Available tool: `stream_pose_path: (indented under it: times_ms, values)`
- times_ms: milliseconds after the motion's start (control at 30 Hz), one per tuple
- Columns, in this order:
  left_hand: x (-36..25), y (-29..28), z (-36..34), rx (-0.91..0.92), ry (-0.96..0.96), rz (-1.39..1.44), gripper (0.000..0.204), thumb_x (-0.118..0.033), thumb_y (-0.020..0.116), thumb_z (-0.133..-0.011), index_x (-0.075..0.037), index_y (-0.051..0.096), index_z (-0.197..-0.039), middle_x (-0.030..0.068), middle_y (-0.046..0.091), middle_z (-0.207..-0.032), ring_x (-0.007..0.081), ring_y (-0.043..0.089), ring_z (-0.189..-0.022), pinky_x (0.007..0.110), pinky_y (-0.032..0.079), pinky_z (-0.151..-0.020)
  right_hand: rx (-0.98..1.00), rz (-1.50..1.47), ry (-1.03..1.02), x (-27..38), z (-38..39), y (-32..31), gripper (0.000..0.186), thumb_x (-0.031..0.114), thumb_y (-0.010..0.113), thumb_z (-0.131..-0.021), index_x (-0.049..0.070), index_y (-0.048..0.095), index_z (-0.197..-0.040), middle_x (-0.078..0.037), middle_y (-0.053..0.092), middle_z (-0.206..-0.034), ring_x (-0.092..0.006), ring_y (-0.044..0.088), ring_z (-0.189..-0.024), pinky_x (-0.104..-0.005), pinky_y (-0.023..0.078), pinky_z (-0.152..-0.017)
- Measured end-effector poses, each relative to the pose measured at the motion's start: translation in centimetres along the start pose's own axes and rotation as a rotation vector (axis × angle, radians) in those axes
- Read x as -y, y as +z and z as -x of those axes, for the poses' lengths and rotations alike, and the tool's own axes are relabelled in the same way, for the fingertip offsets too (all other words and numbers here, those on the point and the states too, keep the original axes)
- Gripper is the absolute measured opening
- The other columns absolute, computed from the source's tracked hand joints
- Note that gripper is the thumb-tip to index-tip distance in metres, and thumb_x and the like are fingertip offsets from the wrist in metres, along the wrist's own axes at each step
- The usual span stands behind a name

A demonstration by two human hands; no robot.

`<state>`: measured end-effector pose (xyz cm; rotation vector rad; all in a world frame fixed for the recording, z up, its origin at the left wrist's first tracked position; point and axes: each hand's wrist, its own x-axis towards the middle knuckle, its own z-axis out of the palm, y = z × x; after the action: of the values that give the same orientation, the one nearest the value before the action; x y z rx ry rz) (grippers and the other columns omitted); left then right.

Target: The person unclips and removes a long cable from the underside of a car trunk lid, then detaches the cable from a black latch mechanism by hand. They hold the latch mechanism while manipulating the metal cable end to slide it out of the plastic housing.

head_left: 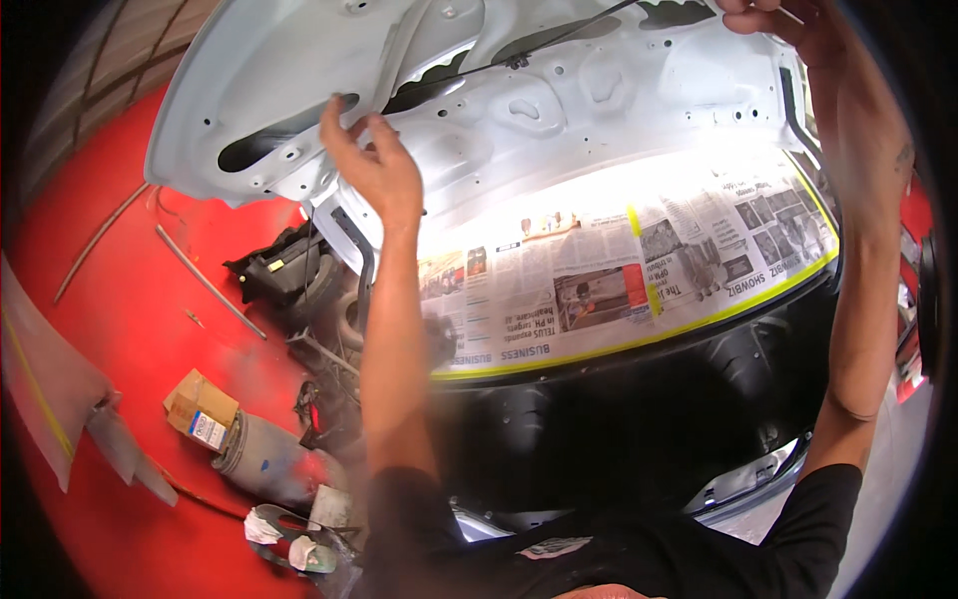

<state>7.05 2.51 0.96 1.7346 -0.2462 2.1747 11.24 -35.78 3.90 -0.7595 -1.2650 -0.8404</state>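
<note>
A raised light-grey car lid (439,150) fills the upper view, its inner side showing with holes and ribs. My left hand (384,170) is lifted in front of its left part, fingers apart and holding nothing that I can see. The index fingertip is near an oval hole; whether it touches the metal I cannot tell. A thin black rod or cable (559,45) runs across the lid. My right hand (768,18) is up at the lid's far right end, cut off by the picture's top edge. Its fingers are curled, and what they hold is hidden.
Newspaper sheets (599,290) edged with yellow tape (559,363) cover an area under the lid, above a black car body part (619,429). At left on the red floor (120,290) are a grey bucket (264,454), a cardboard box (203,404), a tube (210,280) and dark car parts (284,268).
</note>
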Motion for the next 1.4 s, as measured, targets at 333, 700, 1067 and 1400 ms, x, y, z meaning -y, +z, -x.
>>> stream_pose_path:
  times_ms: [333, 700, 1067, 1400]
  values:
    - [0.0, -3.4, -4.4, 0.314, -0.177, -0.168, 0.034, 0.0, 0.055, -0.095, 0.008, 0.053, -0.128, 0.0206, 0.065, -0.125, 0.0198, 0.071, -0.071, 0.029, 0.057, -0.052, 0.114, -0.029, 0.098, -5.8, 6.6, -8.1, 0.039, 0.03, 0.043, -0.108, -0.001, 0.058, -0.124, -0.02, 0.061, -0.117, -0.0283, 0.069, -0.097, -0.0387, 0.055, -0.087]
    - [0.6, -2.1, -8.0, 0.685, -0.461, -0.41, 0.019, -0.01, 0.067, -0.094, 0.006, 0.058, -0.089, 0.0181, 0.068, -0.07, 0.0225, 0.067, -0.053, 0.031, 0.052, -0.048, -0.108, -0.318, 0.319, -11.8, 17.7, -7.4, 0.057, 0.049, 0.031, -0.111, 0.002, 0.059, -0.128, -0.02, 0.06, -0.13, -0.0258, 0.067, -0.094, -0.0397, 0.053, -0.084]
    - [1.8, -2.1, -8.3, 0.653, -0.458, -0.36, 0.021, -0.008, 0.067, -0.091, 0.002, 0.063, -0.074, 0.0139, 0.065, -0.063, 0.021, 0.062, -0.049, 0.031, 0.052, -0.05, -0.126, -0.623, 0.352, -15.1, 22.4, -5.9, 0.059, 0.062, 0.026, -0.108, 0.013, 0.057, -0.116, -0.013, 0.058, -0.108, -0.0211, 0.062, -0.087, -0.0368, 0.053, -0.081]
    - [2.1, -2.2, -8.2, 0.698, -0.428, -0.451, 0.023, -0.006, 0.061, -0.094, 0.003, 0.064, -0.074, 0.0132, 0.065, -0.063, 0.0211, 0.062, -0.049, 0.031, 0.054, -0.051, -0.118, -0.88, 0.359, -15.0, 21.7, -4.4, 0.051, 0.057, 0.023, -0.108, 0.017, 0.051, -0.118, -0.014, 0.059, -0.104, -0.0215, 0.064, -0.082, -0.039, 0.055, -0.083]
